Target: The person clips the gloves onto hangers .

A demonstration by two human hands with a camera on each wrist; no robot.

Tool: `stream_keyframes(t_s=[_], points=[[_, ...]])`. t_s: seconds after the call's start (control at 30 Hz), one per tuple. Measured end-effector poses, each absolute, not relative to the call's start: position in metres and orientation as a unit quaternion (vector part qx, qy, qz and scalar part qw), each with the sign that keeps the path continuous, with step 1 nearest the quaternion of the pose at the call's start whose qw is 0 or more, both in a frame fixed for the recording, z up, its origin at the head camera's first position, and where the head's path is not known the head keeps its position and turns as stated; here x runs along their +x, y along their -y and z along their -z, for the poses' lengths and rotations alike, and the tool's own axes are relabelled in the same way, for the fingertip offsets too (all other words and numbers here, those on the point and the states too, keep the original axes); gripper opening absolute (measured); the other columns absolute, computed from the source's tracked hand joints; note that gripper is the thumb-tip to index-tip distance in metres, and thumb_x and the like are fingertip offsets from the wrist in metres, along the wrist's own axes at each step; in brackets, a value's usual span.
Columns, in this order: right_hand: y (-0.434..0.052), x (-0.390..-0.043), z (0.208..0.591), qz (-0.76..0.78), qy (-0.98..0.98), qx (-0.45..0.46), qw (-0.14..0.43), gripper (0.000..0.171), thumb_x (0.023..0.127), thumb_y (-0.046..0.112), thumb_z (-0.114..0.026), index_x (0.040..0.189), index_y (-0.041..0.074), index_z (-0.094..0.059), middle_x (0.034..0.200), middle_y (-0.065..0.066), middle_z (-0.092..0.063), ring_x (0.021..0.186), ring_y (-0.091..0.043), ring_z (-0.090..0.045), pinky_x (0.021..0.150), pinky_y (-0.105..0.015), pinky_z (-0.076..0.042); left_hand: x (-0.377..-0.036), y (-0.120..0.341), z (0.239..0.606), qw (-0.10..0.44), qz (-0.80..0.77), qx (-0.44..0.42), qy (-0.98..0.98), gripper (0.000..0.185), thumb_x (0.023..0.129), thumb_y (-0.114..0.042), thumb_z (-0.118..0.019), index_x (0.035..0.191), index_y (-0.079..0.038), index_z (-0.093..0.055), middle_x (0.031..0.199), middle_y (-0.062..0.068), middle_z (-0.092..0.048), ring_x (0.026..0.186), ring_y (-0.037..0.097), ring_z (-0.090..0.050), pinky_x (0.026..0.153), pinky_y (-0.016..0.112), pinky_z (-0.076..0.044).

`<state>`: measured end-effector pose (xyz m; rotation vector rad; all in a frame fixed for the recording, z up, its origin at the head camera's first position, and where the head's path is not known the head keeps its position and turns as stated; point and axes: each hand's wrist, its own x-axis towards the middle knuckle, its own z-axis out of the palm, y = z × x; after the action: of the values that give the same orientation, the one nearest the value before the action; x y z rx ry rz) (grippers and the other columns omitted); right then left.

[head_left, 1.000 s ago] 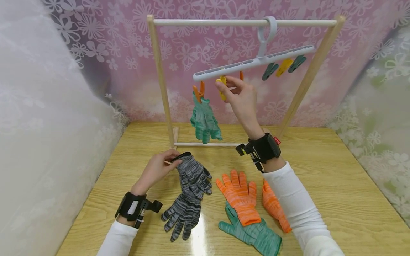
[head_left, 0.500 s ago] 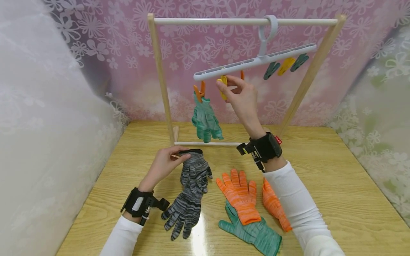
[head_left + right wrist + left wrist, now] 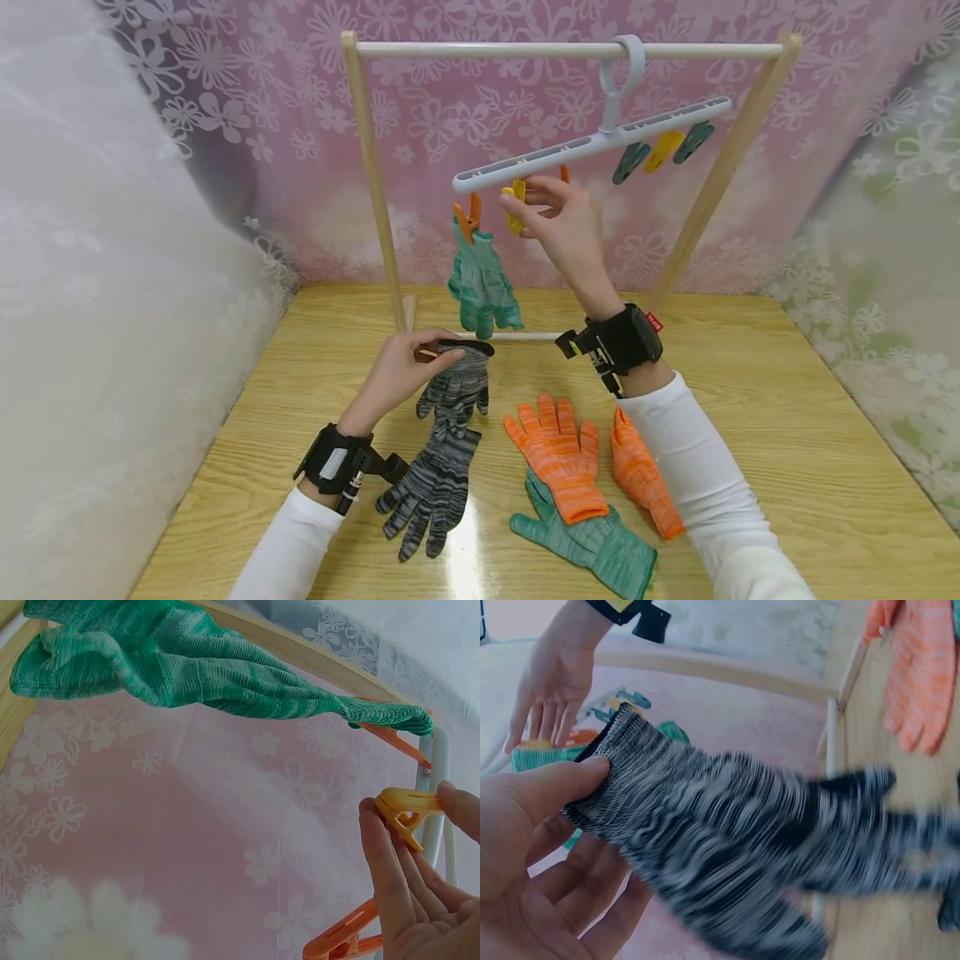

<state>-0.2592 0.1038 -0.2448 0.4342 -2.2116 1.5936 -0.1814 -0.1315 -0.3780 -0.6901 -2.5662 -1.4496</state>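
Grey-and-black knit fills the left side: the left hand (image 3: 397,377) pinches the cuff of a grey glove (image 3: 457,387) between thumb and fingers, and since a second ago it has lifted that glove higher off the table (image 3: 750,433) and carried it toward the wooden rack (image 3: 375,192), so its fingers now dangle above the second grey glove (image 3: 431,492) lying flat below. In the left wrist view the thumb presses on the cuff edge and the glove body is blurred. Further right, a green glove (image 3: 480,279) hangs from an orange clip (image 3: 467,218) on the white hanger (image 3: 592,143), as before. Just beside it, the right hand (image 3: 562,229) is raised with its thumb and fingertips closed on the yellow clip (image 3: 514,204), much where it was in the earlier frames; the right wrist view shows the clip's grip ends pinched between them. On the table to the right lie two orange gloves (image 3: 558,458), one overlapping a green glove on the table (image 3: 592,546), unmoved. The two hands are well apart.
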Motion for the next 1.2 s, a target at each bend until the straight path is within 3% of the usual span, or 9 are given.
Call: stream_keyframes(t_s=[0.17, 0.27, 0.37, 0.5, 0.7, 1.03, 1.2], points=[[-0.103, -0.259, 0.243, -0.567, 0.789, 0.159, 0.172, 0.046, 0.09, 0.027, -0.08, 0.13, 0.007, -0.068, 0.114, -0.016, -0.073, 0.08, -0.013, -0.074, 0.075, -0.028, -0.062, -0.184, 0.12, 0.366, 0.077, 0.476, -0.228, 0.846, 0.026, 0.099, -0.023, -0.07, 0.119, -0.008, -0.073, 0.092, 0.006, -0.068, 0.083, 0.02, -0.071, 0.072, 0.034, -0.06], [-0.102, -0.259, 0.241, -0.562, 0.793, 0.165, 0.166, 0.046, 0.091, 0.028, -0.079, 0.13, 0.007, -0.067, 0.115, -0.015, -0.073, 0.08, -0.014, -0.074, 0.077, -0.03, -0.062, -0.187, 0.114, 0.358, 0.091, 0.488, -0.229, 0.837, 0.024, 0.1, -0.022, -0.067, 0.118, -0.007, -0.072, 0.079, 0.007, -0.055, 0.068, 0.018, -0.059, 0.063, 0.03, -0.048], [-0.101, -0.258, 0.24, -0.557, 0.796, 0.173, 0.163, 0.043, 0.092, 0.028, -0.078, 0.128, 0.006, -0.068, 0.114, -0.014, -0.073, 0.08, -0.015, -0.074, 0.078, -0.031, -0.061, -0.19, 0.107, 0.35, 0.108, 0.5, -0.227, 0.829, 0.023, 0.102, -0.023, -0.065, 0.117, -0.007, -0.071, 0.074, 0.006, -0.054, 0.063, 0.018, -0.051, 0.059, 0.029, -0.042], [-0.101, -0.257, 0.239, -0.552, 0.797, 0.18, 0.168, 0.038, 0.092, 0.025, -0.078, 0.122, 0.004, -0.067, 0.112, -0.014, -0.073, 0.08, -0.016, -0.074, 0.079, -0.031, -0.061, -0.192, 0.096, 0.338, 0.138, 0.504, -0.227, 0.822, 0.025, 0.102, -0.023, -0.065, 0.121, -0.008, -0.071, 0.072, 0.004, -0.059, 0.064, 0.017, -0.056, 0.061, 0.027, -0.049], [-0.102, -0.257, 0.24, -0.548, 0.797, 0.184, 0.177, 0.034, 0.093, 0.024, -0.077, 0.117, 0.003, -0.066, 0.112, -0.014, -0.072, 0.085, -0.019, -0.074, 0.079, -0.031, -0.061, -0.195, 0.081, 0.329, 0.174, 0.508, -0.246, 0.807, 0.024, 0.102, -0.02, -0.065, 0.12, -0.006, -0.071, 0.065, 0.003, -0.037, 0.057, 0.018, -0.03, 0.058, 0.028, -0.029], [-0.103, -0.258, 0.242, -0.557, 0.794, 0.184, 0.16, 0.033, 0.094, 0.024, -0.075, 0.118, 0.004, -0.064, 0.114, -0.015, -0.072, 0.084, -0.021, -0.074, 0.083, -0.035, -0.062, -0.2, 0.06, 0.32, 0.17, 0.534, -0.253, 0.789, 0.021, 0.102, -0.02, -0.065, 0.117, -0.007, -0.071, 0.065, 0.001, -0.041, 0.059, 0.017, -0.038, 0.061, 0.027, -0.035], [-0.103, -0.256, 0.242, -0.563, 0.79, 0.188, 0.157, 0.033, 0.095, 0.023, -0.075, 0.118, 0.003, -0.063, 0.114, -0.015, -0.071, 0.085, -0.022, -0.074, 0.084, -0.036, -0.061, -0.206, 0.047, 0.319, 0.179, 0.532, -0.25, 0.789, 0.015, 0.102, -0.02, -0.065, 0.101, -0.006, -0.068, 0.065, 0.001, -0.035, 0.057, 0.017, -0.034, 0.061, 0.027, -0.03]])
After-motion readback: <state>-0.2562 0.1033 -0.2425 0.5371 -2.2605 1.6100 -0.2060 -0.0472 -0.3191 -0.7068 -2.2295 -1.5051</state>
